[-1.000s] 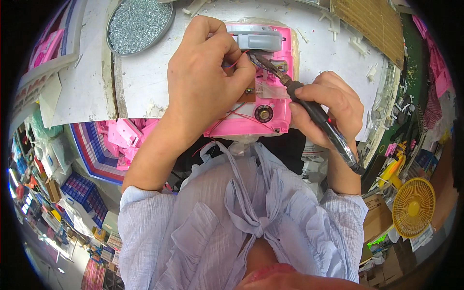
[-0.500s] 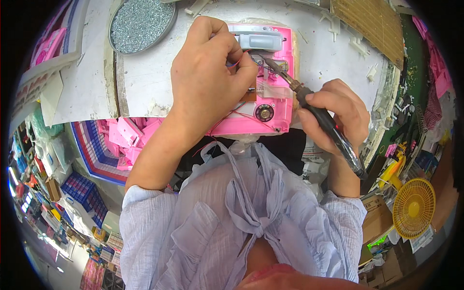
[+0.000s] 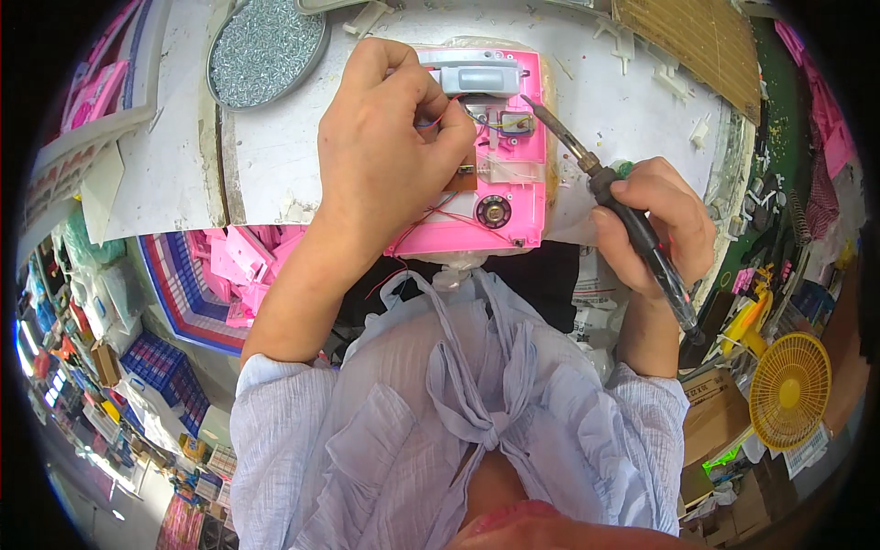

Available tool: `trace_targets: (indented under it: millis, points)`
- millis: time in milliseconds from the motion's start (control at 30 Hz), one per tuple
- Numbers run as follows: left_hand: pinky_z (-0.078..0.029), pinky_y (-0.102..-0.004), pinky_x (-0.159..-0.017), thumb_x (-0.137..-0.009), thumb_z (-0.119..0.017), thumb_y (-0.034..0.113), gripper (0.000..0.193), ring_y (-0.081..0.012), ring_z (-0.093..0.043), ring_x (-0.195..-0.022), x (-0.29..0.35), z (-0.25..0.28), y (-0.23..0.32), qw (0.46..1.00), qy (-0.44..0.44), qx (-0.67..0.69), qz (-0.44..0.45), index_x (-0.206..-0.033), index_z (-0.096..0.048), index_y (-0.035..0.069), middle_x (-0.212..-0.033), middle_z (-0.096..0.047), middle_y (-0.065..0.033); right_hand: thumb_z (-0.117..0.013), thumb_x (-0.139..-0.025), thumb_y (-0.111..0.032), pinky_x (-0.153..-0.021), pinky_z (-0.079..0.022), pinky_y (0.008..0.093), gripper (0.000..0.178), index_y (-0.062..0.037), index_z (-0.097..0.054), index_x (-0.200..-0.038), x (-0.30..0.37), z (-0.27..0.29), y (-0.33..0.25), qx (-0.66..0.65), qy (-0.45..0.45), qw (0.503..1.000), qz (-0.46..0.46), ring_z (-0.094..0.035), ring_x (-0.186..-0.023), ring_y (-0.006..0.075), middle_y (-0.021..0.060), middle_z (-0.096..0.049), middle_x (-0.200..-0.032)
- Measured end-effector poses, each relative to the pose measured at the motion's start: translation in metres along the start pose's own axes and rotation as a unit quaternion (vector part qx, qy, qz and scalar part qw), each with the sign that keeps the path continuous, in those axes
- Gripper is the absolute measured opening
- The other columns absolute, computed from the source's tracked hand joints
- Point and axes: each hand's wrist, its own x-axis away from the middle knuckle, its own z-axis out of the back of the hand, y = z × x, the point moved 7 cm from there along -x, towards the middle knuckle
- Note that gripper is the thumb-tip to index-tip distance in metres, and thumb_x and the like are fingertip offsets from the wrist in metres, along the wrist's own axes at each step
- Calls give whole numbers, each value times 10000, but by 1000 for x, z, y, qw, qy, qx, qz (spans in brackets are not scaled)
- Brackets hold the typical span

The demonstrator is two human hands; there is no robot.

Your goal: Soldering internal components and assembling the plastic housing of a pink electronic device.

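Note:
A pink plastic housing lies on the white table, with a grey plastic part across its far end. Inside it are a round black speaker, a brown circuit board and thin coloured wires. Over the housing's left half, my left hand pinches a thin wire between thumb and fingers; the hand hides much of that side. My right hand grips a black soldering iron like a pen. The iron's tip points up and left, near the housing's right edge.
A round tray of small screws stands at the far left. White plastic bits and brown corrugated cardboard lie at the far right. Below the table's left edge is a basket of pink parts. A yellow fan stands at right.
The soldering iron's tip has moved right, away from the wires, as my right hand shifted right and slightly nearer. The housing has slid slightly left. My left hand keeps its pinch.

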Motion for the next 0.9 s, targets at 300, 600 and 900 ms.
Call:
trace_targets:
  millis: [300,600,900]
  points:
    - [-548,-343,-635,-757,-778,51,187,-225,-659,-762,10,15,24,997,-4,-20,-74,-908,-669,36,-1010,-607,-91,-808,-743,27,-528,-450,301,339,4,-638,-1035,14,21,7,-5,47,998,-42,-593,-584,208,108,-653,-729]
    - [-562,-320,-720,-831,-757,31,143,-242,-699,-832,15,-22,27,972,-169,72,-146,-968,-719,45,-964,-709,-80,-834,-800,-33,-710,-530,289,510,-14,-630,-1266,22,-2,18,-92,99,979,-154,-689,-831,203,132,-704,-994]
    - [-540,-309,-614,-832,-759,58,94,-188,-688,-647,9,-25,8,959,-209,178,73,-914,-735,20,-768,-714,-98,-759,-755,71,-710,-535,311,587,-82,-627,-1306,-8,-52,25,-124,100,979,-129,-660,-788,217,93,-674,-950]
